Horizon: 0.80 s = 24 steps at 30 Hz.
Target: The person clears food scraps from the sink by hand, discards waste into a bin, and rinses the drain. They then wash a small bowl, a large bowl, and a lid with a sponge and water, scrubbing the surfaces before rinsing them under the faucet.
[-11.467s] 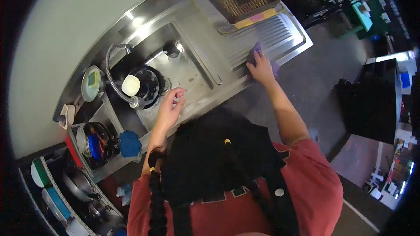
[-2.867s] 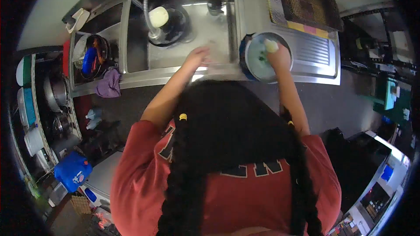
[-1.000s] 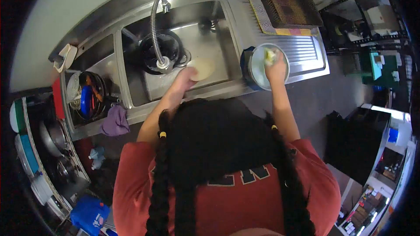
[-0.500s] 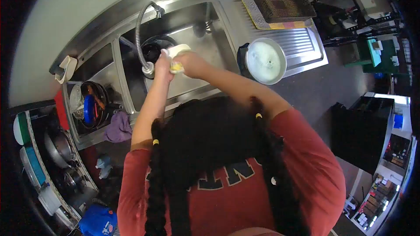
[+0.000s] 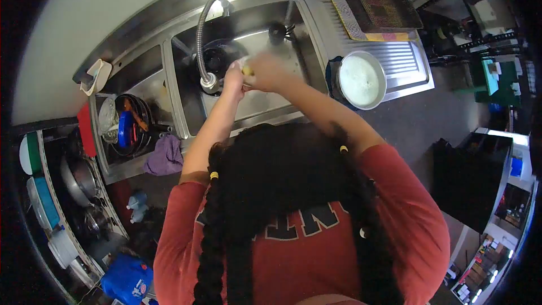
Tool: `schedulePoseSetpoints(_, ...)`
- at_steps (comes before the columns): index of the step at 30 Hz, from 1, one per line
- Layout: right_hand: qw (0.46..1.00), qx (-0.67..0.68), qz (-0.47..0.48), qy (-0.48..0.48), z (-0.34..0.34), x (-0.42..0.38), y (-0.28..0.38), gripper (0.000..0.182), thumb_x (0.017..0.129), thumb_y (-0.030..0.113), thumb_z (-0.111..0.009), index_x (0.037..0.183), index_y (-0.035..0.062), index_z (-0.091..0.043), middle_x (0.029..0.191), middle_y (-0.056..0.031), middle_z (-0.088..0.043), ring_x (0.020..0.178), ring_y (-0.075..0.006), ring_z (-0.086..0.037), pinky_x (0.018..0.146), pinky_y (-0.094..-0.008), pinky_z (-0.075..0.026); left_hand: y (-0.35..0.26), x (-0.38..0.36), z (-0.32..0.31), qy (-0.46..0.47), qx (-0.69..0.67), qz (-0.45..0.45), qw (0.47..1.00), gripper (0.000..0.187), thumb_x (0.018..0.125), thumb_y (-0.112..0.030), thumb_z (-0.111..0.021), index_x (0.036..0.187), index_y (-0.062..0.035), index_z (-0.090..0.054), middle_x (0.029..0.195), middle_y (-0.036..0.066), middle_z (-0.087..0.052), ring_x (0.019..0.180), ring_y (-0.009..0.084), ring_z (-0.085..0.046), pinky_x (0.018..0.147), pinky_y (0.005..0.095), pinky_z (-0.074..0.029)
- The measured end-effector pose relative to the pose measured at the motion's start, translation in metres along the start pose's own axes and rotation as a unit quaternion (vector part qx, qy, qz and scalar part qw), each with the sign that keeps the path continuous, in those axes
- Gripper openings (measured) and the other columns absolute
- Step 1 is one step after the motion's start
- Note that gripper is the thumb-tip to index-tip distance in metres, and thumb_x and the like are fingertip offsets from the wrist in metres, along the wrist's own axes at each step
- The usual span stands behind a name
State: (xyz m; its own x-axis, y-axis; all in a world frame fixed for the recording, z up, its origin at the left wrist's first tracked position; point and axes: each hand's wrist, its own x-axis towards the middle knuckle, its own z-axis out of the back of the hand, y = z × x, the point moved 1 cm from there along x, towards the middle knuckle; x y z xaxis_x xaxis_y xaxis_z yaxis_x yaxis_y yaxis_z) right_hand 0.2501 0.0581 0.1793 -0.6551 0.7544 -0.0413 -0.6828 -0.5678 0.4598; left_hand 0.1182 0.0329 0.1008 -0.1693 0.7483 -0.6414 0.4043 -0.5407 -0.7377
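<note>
Over the right sink basin [image 5: 276, 93], my two hands are close together. My left hand [image 5: 233, 82] is closed around a small whitish thing [image 5: 248, 81], mostly covered by fingers; its kind cannot be made out. My right hand [image 5: 270, 72] is smeared by motion but looks closed on a small yellow sponge [image 5: 247, 70] pressed against that thing. Just left of the hands hangs the flexible metal faucet [image 5: 200, 39]. Behind them a black round pan [image 5: 217, 53] lies in the basin.
A pot of foamy water [image 5: 362, 81] stands on the drainboard, with a dark wire-mesh basket [image 5: 384, 5] behind it. The left basin [image 5: 152, 73] holds pans and a blue-handled item [image 5: 125, 129]. A purple cloth [image 5: 164, 155] hangs over the front edge.
The view has shifted, so the sink appears farther right. My right hand has become blurred with motion against the whitish thing, while my left hand keeps its hold.
</note>
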Motion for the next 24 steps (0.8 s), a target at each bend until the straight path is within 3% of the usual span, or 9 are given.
schedulePoseSetpoints(2,0.999,0.013,0.024,-0.035,-0.016,-0.003,-0.001,0.037,0.076,0.035,-0.071,0.096,0.0047,-0.068,0.098,-0.0219,-0.065,0.093,-0.0392,-0.061,0.084,-0.0470,-0.049,0.004,0.022,0.015,-0.024,-0.007,-0.001,1.000,0.047,0.104,-0.040,-0.025,0.121,-0.0077,-0.054,0.109,0.014,-0.062,0.096,0.0303,-0.065,0.075,0.0467,-0.058)
schedulePoseSetpoints(5,0.989,0.056,0.133,-0.026,-0.023,-0.009,-0.009,0.042,0.072,0.036,-0.075,0.097,0.0038,-0.066,0.100,-0.0222,-0.065,0.095,-0.0391,-0.061,0.085,-0.0473,-0.049,-0.005,0.006,0.019,0.114,-0.106,0.066,0.986,0.054,0.103,-0.046,-0.028,0.125,-0.0048,-0.055,0.118,0.016,-0.062,0.103,0.0341,-0.063,0.083,0.0548,-0.054)
schedulePoseSetpoints(10,0.953,0.292,-0.068,-0.030,-0.011,-0.003,-0.032,0.044,0.072,0.038,-0.080,0.097,0.0057,-0.065,0.092,-0.0142,-0.069,0.084,-0.0302,-0.067,0.075,-0.0392,-0.052,0.004,-0.005,0.013,0.147,-0.075,0.121,0.979,0.050,0.101,-0.048,-0.034,0.129,-0.0103,-0.052,0.127,0.010,-0.058,0.118,0.0305,-0.054,0.100,0.0519,-0.043)
schedulePoseSetpoints(12,0.920,0.350,-0.050,-0.167,-0.018,-0.003,-0.045,0.043,0.072,0.037,-0.082,0.097,0.0060,-0.065,0.086,-0.0123,-0.069,0.078,-0.0288,-0.068,0.070,-0.0366,-0.053,0.012,-0.007,0.014,0.211,-0.171,0.033,0.962,0.048,0.100,-0.047,-0.040,0.131,-0.0118,-0.050,0.131,0.006,-0.055,0.124,0.0282,-0.049,0.105,0.0505,-0.037)
schedulePoseSetpoints(14,0.879,0.330,-0.196,-0.285,-0.015,-0.001,-0.054,0.032,0.074,0.023,-0.081,0.096,0.0053,-0.066,0.088,-0.0064,-0.070,0.078,-0.0180,-0.066,0.074,-0.0341,-0.052,0.019,-0.012,0.014,0.212,-0.210,-0.006,0.954,0.041,0.100,-0.036,-0.048,0.132,-0.0102,-0.049,0.132,0.007,-0.053,0.123,0.0273,-0.051,0.102,0.0488,-0.042)
schedulePoseSetpoints(16,0.881,0.231,-0.178,-0.372,-0.020,-0.004,-0.059,0.030,0.076,0.021,-0.079,0.097,0.0053,-0.065,0.089,-0.0070,-0.069,0.079,-0.0206,-0.066,0.075,-0.0338,-0.052,0.020,-0.022,0.015,0.218,-0.164,-0.069,0.960,0.038,0.099,-0.022,-0.053,0.133,-0.0069,-0.046,0.132,0.010,-0.054,0.121,0.0268,-0.054,0.098,0.0461,-0.047)
schedulePoseSetpoints(19,0.856,0.349,-0.073,-0.374,-0.018,-0.023,-0.045,0.034,0.078,0.032,-0.077,0.094,0.0052,-0.062,0.092,-0.0165,-0.068,0.089,-0.0352,-0.066,0.078,-0.0401,-0.052,0.015,-0.026,0.009,0.237,-0.189,-0.089,0.949,0.035,0.096,-0.010,-0.053,0.130,-0.0027,-0.048,0.125,0.010,-0.058,0.114,0.0252,-0.059,0.094,0.0435,-0.050)
schedulePoseSetpoints(21,0.966,0.180,-0.054,-0.180,-0.013,-0.036,-0.020,0.032,0.080,0.025,-0.073,0.103,0.0065,-0.062,0.100,-0.0179,-0.067,0.096,-0.0376,-0.063,0.085,-0.0421,-0.050,0.013,-0.025,0.008,0.222,-0.199,-0.100,0.949,0.033,0.095,-0.008,-0.052,0.128,-0.0020,-0.050,0.122,0.010,-0.060,0.112,0.0243,-0.060,0.093,0.0427,-0.051)
schedulePoseSetpoints(24,0.956,0.113,0.082,-0.258,-0.031,-0.041,0.008,0.032,0.080,0.021,-0.070,0.108,0.0075,-0.061,0.108,-0.0189,-0.064,0.101,-0.0397,-0.060,0.090,-0.0437,-0.048,0.007,-0.027,0.003,0.213,-0.229,-0.083,0.946,0.031,0.093,-0.003,-0.050,0.124,-0.0031,-0.055,0.116,0.009,-0.063,0.107,0.0222,-0.062,0.091,0.0391,-0.052)
